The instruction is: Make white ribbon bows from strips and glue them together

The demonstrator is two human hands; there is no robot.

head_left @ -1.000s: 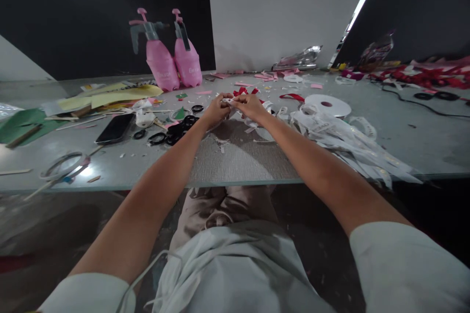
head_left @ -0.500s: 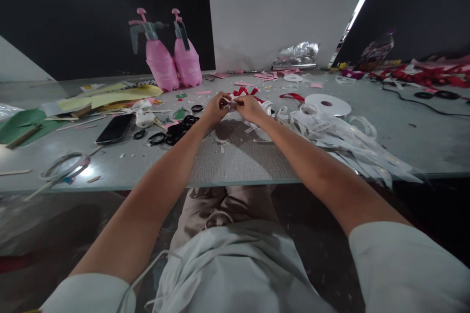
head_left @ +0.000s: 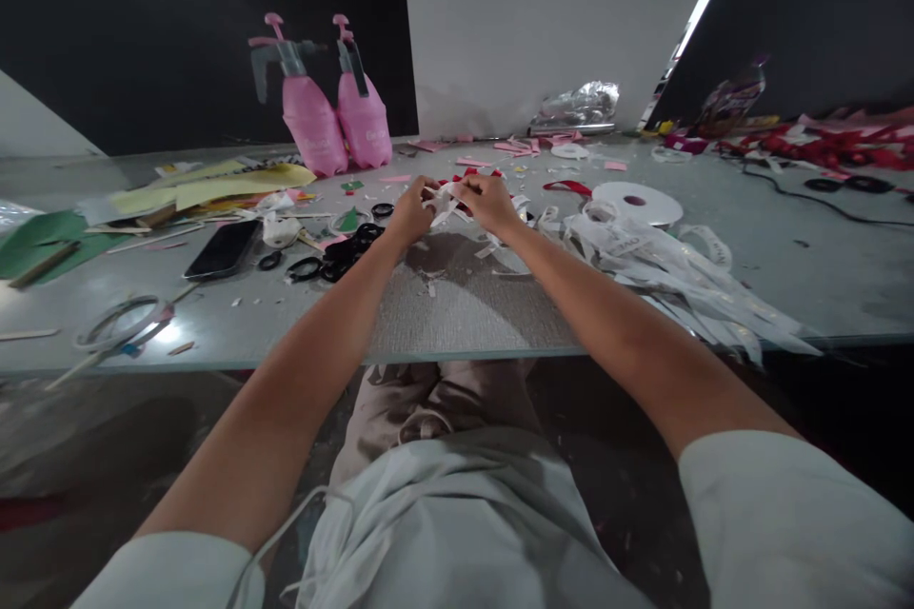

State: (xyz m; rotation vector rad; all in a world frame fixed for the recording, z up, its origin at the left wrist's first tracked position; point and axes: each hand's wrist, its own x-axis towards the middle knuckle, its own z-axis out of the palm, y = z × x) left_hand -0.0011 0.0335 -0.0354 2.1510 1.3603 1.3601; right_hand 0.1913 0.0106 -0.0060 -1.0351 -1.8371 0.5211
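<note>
Both my arms reach out over a grey table (head_left: 457, 304). My left hand (head_left: 411, 212) and my right hand (head_left: 486, 202) meet near the table's middle and pinch a short piece of white ribbon (head_left: 444, 204) between their fingertips. Red ribbon scraps (head_left: 472, 175) lie just behind the hands. A pile of white ribbon strips (head_left: 678, 276) spreads out to the right of my right forearm, beside a white ribbon spool (head_left: 638, 203).
Black scissors (head_left: 343, 257) and a dark phone (head_left: 224, 249) lie left of my left hand. Two pink spray bottles (head_left: 335, 119) stand at the back. Yellow and green paper sheets (head_left: 207, 190) cover the left side. Red ribbons (head_left: 828, 147) and a black cable (head_left: 806, 200) lie far right.
The hands have drawn slightly apart and shifted a little, so the white ribbon piece between them shows more. Nothing else on the table has moved.
</note>
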